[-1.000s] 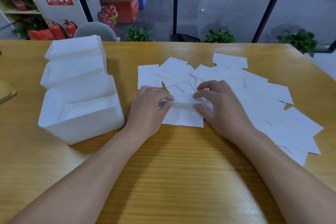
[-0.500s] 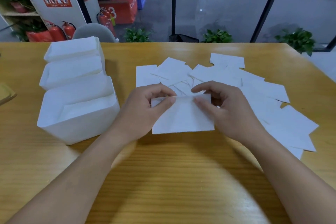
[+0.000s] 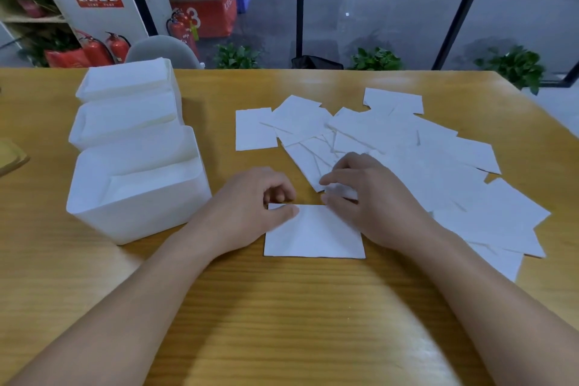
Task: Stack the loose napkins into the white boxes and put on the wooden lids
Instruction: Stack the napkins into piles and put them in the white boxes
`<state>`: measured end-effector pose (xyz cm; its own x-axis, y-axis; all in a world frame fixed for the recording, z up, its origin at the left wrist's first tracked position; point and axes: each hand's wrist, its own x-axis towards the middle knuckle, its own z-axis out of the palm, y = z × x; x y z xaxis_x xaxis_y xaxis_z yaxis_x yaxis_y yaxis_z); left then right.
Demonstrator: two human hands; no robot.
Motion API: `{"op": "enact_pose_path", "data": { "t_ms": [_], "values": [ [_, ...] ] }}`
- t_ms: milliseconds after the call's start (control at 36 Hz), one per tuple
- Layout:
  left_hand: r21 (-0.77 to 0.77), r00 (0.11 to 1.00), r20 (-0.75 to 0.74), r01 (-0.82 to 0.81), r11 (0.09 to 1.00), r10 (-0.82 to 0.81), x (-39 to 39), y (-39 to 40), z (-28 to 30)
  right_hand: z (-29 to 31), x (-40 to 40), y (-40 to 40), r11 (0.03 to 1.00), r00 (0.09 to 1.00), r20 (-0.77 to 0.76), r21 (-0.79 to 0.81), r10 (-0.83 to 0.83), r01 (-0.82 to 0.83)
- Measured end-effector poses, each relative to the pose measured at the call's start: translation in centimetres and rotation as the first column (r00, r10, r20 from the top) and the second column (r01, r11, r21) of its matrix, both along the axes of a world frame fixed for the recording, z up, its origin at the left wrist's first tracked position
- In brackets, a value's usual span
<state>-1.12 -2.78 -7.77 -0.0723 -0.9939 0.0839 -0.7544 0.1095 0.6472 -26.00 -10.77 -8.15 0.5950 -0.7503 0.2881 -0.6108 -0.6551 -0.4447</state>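
Wooden table (image 3: 282,307), seen from the head view, carrying all items. Along its left side stand three white boxes in a row running away from the viewer: the nearest box (image 3: 138,213) is open and shows a low stack of napkins inside; the middle box (image 3: 94,135) and the far box (image 3: 170,78) are open too and filled nearly to their rims. A corner of a wooden lid (image 3: 12,157) shows at the left edge, apart from the boxes. Right of centre lies a spread of loose napkins (image 3: 407,147), overlapping one another and reaching toward the right edge of the table. One single napkin (image 3: 313,235) lies flat in front of the spread, near the nearest box. The left hand (image 3: 247,213) is loosely curled, its thumb pressed on the upper left corner of the single napkin and its fingers bent above the edge. The right hand (image 3: 372,200) is half closed, fingertips (image 3: 326,180) and thumb pinching a small fold of white paper at the near edge of the spread, while its palm side rests over the upper right corner of the single napkin.
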Motion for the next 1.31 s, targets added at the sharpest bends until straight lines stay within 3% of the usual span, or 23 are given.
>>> {"op": "enact_pose_path", "data": {
  "t_ms": [306, 389, 556, 750, 1139, 1250, 1306],
  "values": [
    [-0.038, 0.994, -0.053, -0.103, 0.994, 0.101, 0.0, -0.1, -0.1, -1.4, 3.4, -1.2, 0.976, 0.991, -0.096, -0.207, -0.091, 0.069],
    [-0.064, 0.991, -0.047, -0.128, 0.99, 0.125, 0.0, -0.3, -0.3, -1.0, 3.1, -1.0, 0.982, 0.996, -0.083, -0.188, -0.044, 0.028],
    [-0.167, 0.988, -0.002, -0.154, 0.974, 0.155, -0.2, -0.6, -0.6, 1.1, 1.0, 0.6, 0.989, 0.988, 0.042, 0.013, 0.149, -0.15],
    [-0.264, 0.989, 0.022, -0.138, 0.955, 0.149, 0.1, -0.8, -0.6, 2.7, -0.8, 1.4, 0.979, 0.967, 0.229, 0.141, 0.114, -0.149],
    [-0.27, 0.986, -0.121, -0.142, 0.952, 0.112, -0.1, -0.3, 0.1, 2.7, -0.7, 1.8, 0.992, 0.947, 0.307, 0.045, 0.097, -0.116],
    [-0.261, 0.985, -0.131, -0.143, 0.955, 0.111, -0.3, 0.0, 0.4, 2.3, -0.4, 1.8, 0.997, 0.982, 0.17, -0.009, 0.079, -0.079],
    [-0.253, 0.988, -0.122, -0.121, 0.96, 0.092, -0.4, 0.1, 0.6, 2.0, -0.2, 1.6, 0.999, 0.973, 0.224, -0.018, 0.052, -0.049]
  ]
}}
